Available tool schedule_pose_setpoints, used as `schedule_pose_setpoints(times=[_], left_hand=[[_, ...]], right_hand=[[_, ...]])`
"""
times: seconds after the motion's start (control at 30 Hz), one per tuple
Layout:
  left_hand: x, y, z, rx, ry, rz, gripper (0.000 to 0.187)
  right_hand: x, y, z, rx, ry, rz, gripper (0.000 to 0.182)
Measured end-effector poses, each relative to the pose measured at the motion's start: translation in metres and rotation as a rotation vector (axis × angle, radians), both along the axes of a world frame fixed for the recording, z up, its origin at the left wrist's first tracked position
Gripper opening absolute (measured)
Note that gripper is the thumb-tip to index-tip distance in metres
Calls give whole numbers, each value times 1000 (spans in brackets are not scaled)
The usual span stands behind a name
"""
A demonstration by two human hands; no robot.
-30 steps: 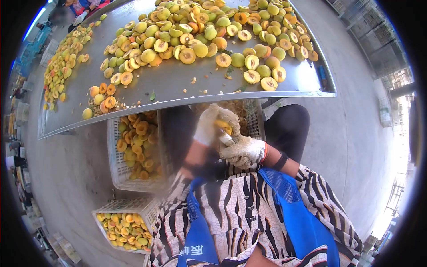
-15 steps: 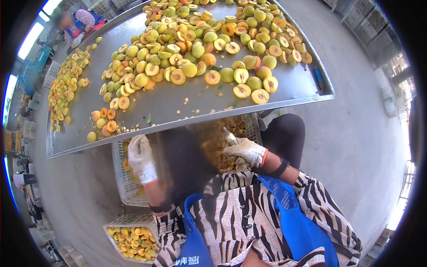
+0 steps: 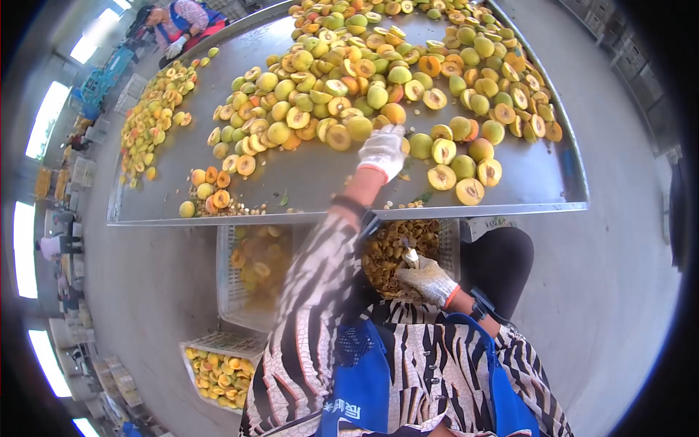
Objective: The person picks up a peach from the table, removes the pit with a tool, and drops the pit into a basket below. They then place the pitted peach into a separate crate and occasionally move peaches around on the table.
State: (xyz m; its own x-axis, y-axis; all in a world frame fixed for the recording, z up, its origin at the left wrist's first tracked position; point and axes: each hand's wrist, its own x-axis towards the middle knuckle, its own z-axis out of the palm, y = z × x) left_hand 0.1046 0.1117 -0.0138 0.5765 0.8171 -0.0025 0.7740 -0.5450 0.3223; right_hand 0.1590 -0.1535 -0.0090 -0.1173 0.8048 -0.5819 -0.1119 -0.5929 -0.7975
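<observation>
My left hand (image 3: 384, 153), in a white glove, reaches over the metal table with curled fingers closed on a peach half (image 3: 405, 146), mostly hidden under the glove. Just beyond the fingertips lies an orange-yellow peach (image 3: 394, 113). Lower down, my gloved right hand (image 3: 428, 281) is wrapped round a small hand tool (image 3: 412, 258). The tool's pale end points up and away; its full shape is covered by the fingers. Under that hand is a crate of brown pieces (image 3: 397, 244), too small to make out surely.
On the metal table (image 3: 320, 193) lie a large heap of halved and whole peaches (image 3: 313, 87) and a smaller heap (image 3: 156, 116). A crate (image 3: 231, 295) stands under its edge, another crate (image 3: 195, 346) of fruit behind. A co-worker (image 3: 186, 22) sits at the far left.
My left hand has moved from below the table edge up and right onto the peaches and closed on a half. My right hand still holds the tool. The view has shifted slightly.
</observation>
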Motion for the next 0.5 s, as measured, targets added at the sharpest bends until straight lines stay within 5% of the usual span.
schedule_pose_setpoints(times=[0.17,0.3,0.37,0.43,0.5], left_hand=[[9,4,-18,-195,103,-6,39],[-32,-28,20,-413,-186,159,44],[-61,-46,27,-647,-578,249,50],[-86,-76,23,-1176,-1344,348,35],[-105,-100,19,-1303,-1614,417,24]], right_hand=[[-2,0,-8,3,-114,-1,19],[-3,-3,-23,92,-157,-12,18],[-4,-4,-23,105,-201,-69,18],[-6,-6,-29,132,-243,-152,18],[-10,-1,-1,175,-364,-135,20]])
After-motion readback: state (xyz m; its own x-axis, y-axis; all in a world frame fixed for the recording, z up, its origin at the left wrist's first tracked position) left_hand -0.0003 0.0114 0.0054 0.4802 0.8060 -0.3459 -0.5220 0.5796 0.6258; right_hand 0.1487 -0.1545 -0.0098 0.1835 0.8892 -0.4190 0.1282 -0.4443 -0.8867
